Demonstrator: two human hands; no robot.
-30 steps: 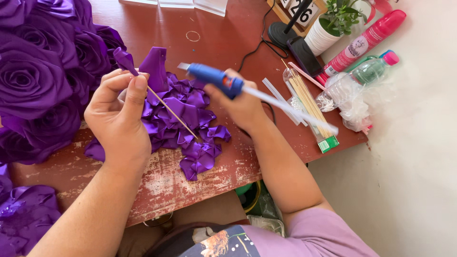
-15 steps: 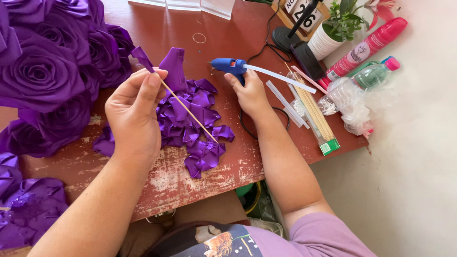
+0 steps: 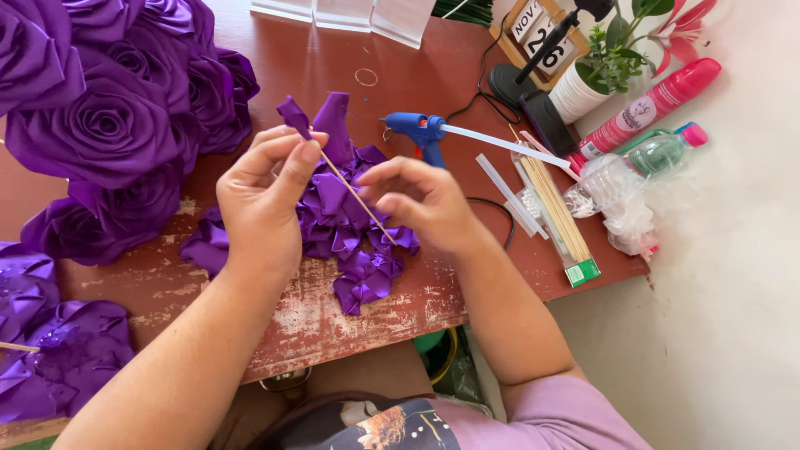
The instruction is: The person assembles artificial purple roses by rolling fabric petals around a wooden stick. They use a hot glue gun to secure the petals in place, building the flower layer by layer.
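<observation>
Left hand (image 3: 262,204) pinches thin wooden skewer (image 3: 354,196) between thumb and forefinger, small purple satin petal (image 3: 293,113) at its tip just above the fingertips. Right hand (image 3: 421,200) half curled, fingertips at skewer's lower part; actual grip cannot be told. Under both: pile of folded purple satin petals (image 3: 354,250) on worn red wooden table (image 3: 333,308). Beyond right fingers lies blue glue gun (image 3: 425,133).

I see deep purple satin roses (image 3: 104,125) and loose purple petals (image 3: 350,233) on a worn red-brown desk (image 3: 333,321) with white scuffs. The glue gun (image 3: 421,133) is blue, the skewer (image 3: 358,198) pale tan, the spray can (image 3: 650,108) pink, the bottle (image 3: 646,162) green-tinted with a pink cap.
</observation>
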